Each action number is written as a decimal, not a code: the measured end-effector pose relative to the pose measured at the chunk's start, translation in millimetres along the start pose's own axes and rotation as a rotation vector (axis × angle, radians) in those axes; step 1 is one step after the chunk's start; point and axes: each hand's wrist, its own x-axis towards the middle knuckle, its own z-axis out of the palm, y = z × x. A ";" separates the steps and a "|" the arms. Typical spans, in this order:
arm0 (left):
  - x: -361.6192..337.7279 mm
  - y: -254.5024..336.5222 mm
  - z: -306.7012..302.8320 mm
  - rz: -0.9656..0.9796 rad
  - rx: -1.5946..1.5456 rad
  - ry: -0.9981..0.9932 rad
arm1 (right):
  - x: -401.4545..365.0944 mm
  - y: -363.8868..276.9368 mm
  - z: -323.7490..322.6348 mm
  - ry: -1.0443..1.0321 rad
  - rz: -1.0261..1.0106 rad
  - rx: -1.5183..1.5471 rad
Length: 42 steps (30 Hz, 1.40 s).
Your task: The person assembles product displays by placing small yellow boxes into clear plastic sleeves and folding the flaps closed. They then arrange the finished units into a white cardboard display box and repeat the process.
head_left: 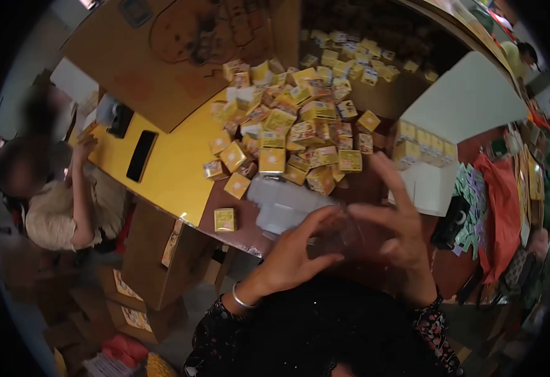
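In front of my body, my left hand [300,251] has its fingers curled, thumb apart, around the edge of a faint clear plastic piece [352,234]. My right hand [401,226] is blurred by motion, its fingers spread on the other side of that piece. Behind my left hand, translucent plastic trays [287,202] lie on the red-brown tabletop. Beyond them is a large heap of small yellow printed boxes [306,125]. One yellow box [225,220] sits alone near the table's front edge.
To the right, an open white carton [435,188] contains yellow boxes in rows. Behind the heap stands brown cardboard [181,56]. A black phone [142,156] lies on the yellow surface. Another person [67,207] sits at the left. Green packets [470,207] and red plastic [500,213] lie far right.
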 end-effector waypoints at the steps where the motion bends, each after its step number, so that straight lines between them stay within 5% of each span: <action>1: -11.2 7.1 -16.5 0.032 -0.030 0.036 | 3.4 3.5 2.9 0.180 0.022 0.130; 3: -48.0 30.2 -58.0 0.182 -0.157 0.375 | 18.5 -1.9 18.6 0.389 0.329 0.289; 5: -85.3 36.4 -97.1 0.376 -0.186 0.704 | 39.0 -2.8 58.6 -0.129 0.395 0.219; 7: -117.4 38.6 -126.9 0.458 -0.164 0.874 | 47.3 8.5 124.1 -0.334 0.086 0.089; 12: -133.4 33.7 -128.6 0.484 -0.215 0.936 | 62.0 12.6 235.6 -0.428 -0.149 -0.314; 15: -136.9 27.7 -126.5 0.473 -0.198 0.888 | 65.8 18.8 264.9 -0.740 -0.027 -0.571; 18: -140.8 22.2 -128.8 0.475 -0.192 0.866 | 62.6 30.2 238.8 -0.503 -0.086 -0.241; 21: -138.2 17.8 -127.6 0.481 -0.286 0.862 | 77.3 6.9 169.5 -0.549 0.295 0.281; 25: -112.5 13.0 -112.1 0.354 -0.347 0.708 | 46.6 11.7 95.1 -0.365 0.440 0.585; 35: -9.8 -1.9 -21.9 0.068 -0.639 0.102 | -51.8 -4.1 -10.0 0.015 0.509 0.480; 42: 29.2 -10.1 12.2 -0.049 -0.421 0.005 | -83.6 -8.2 -53.2 0.078 0.549 0.291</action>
